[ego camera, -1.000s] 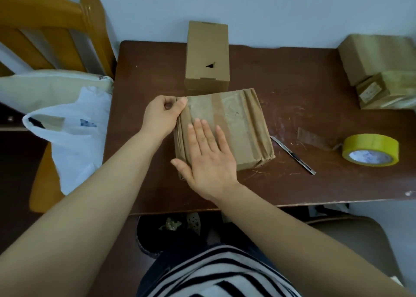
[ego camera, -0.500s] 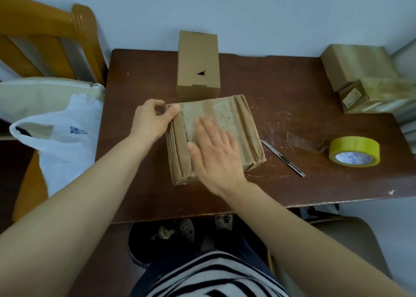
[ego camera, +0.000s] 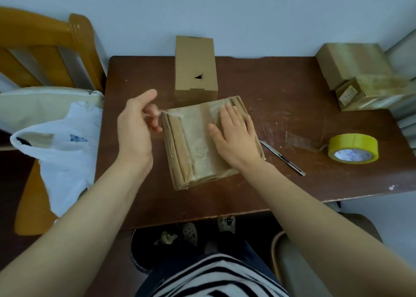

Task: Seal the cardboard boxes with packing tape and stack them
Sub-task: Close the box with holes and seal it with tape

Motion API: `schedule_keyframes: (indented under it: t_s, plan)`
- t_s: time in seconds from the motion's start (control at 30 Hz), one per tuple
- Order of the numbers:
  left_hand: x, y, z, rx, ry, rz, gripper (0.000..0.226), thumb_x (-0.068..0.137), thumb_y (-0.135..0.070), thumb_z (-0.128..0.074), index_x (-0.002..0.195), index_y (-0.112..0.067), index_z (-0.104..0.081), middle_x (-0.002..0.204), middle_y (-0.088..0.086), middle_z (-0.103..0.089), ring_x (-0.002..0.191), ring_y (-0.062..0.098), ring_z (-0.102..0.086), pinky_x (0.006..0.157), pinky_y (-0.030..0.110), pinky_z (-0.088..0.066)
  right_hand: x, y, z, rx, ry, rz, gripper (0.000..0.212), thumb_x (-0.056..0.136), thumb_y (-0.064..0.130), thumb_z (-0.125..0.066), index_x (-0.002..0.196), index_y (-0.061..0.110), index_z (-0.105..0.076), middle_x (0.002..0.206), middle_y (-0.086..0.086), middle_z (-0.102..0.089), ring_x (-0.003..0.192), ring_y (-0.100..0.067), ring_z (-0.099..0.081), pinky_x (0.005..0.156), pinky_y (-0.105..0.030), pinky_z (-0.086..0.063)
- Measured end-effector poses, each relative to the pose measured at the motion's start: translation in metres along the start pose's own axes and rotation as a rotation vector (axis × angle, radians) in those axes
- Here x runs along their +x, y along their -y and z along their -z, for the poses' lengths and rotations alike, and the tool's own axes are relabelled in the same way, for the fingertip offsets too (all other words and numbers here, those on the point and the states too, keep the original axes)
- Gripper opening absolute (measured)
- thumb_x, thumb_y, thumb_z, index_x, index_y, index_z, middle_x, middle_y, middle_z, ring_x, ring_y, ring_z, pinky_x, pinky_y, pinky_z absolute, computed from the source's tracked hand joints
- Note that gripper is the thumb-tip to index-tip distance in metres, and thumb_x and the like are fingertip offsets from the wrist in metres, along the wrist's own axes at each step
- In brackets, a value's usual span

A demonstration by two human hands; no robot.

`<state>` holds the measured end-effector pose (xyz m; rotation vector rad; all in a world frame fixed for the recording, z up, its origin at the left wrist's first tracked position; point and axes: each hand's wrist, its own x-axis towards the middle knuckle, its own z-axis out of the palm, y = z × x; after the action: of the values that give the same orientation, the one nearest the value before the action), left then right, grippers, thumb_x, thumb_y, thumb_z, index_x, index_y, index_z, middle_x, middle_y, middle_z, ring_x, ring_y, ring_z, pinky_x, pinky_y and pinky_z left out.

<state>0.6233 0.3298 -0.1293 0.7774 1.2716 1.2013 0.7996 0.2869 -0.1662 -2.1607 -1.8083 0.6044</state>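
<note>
Scratched brown table [ego camera: 292, 89], pale wall behind. Flat box [ego camera: 195, 148] centre, long axis near-to-far, slightly skewed. Right hand [ego camera: 236, 137] flat, fingers straight, pressing box's right half. Left hand [ego camera: 135, 128] just beside far-left corner, curled fingers pinching loose tape end [ego camera: 173, 113]; left hand nearer it.

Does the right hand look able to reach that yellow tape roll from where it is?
Probably yes. The right hand lies flat on the taped box, holding nothing, and the tape roll sits on the same side; only the flat cutter lies between.
</note>
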Motion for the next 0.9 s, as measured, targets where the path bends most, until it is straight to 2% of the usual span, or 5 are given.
schedule_keyframes:
  t_s: [0.17,0.37,0.57,0.73,0.9]
  plan:
    - [-0.029,-0.01,-0.015,0.0,0.232,0.034,0.046,0.078,-0.036,-0.039,0.112,-0.018,-0.064,0.067,-0.003,-0.05,0.063,0.011,-0.045,0.064,0.025,-0.041,-0.013,0.032,0.038,1.145,0.12,-0.294,0.046,0.085,0.055,-0.055,0.099,0.015,-0.073,0.093,-0.002,-0.075,0.079,-0.012,-0.067,0.076,-0.027,-0.049]
    - [-0.042,-0.005,-0.04,0.102,0.336,0.024,0.035,0.086,-0.037,-0.043,0.106,-0.022,-0.067,0.077,0.005,-0.054,0.063,0.009,-0.046,0.058,0.02,-0.041,-0.035,0.018,0.054,1.191,0.049,-0.209,0.01,0.082,0.009,-0.072,0.073,0.008,-0.069,0.062,-0.002,-0.068,0.047,-0.006,-0.045,0.049,-0.015,-0.039]
    - [-0.038,0.008,-0.067,0.366,0.338,-0.041,0.039,0.1,-0.025,-0.035,0.137,-0.032,-0.045,0.107,-0.004,-0.056,0.078,0.001,-0.052,0.068,0.025,-0.045,-0.066,-0.024,0.079,1.036,-0.259,-0.168,0.016,0.082,0.007,-0.073,0.07,0.018,-0.071,0.06,0.004,-0.067,0.058,-0.013,-0.056,0.06,-0.022,-0.047]
    - [-0.063,0.005,-0.088,0.457,0.453,-0.309,0.019,0.087,-0.018,-0.059,0.096,-0.029,-0.071,0.091,-0.012,-0.07,0.072,0.005,-0.059,0.065,0.02,-0.051,-0.081,-0.061,0.095,1.113,-0.292,-0.189,0.014,0.079,0.016,-0.074,0.066,0.021,-0.073,0.06,0.005,-0.067,0.048,-0.001,-0.048,0.049,-0.011,-0.04]
    - [-0.103,0.021,-0.13,0.262,0.527,0.074,0.016,0.08,-0.021,-0.07,0.095,-0.018,-0.073,0.084,0.002,-0.075,0.078,0.015,-0.071,0.077,0.031,-0.057,-0.084,-0.088,0.102,1.271,-0.175,-0.171,0.009,0.073,0.026,-0.074,0.072,0.018,-0.074,0.064,0.003,-0.067,0.05,-0.001,-0.05,0.051,-0.013,-0.043]
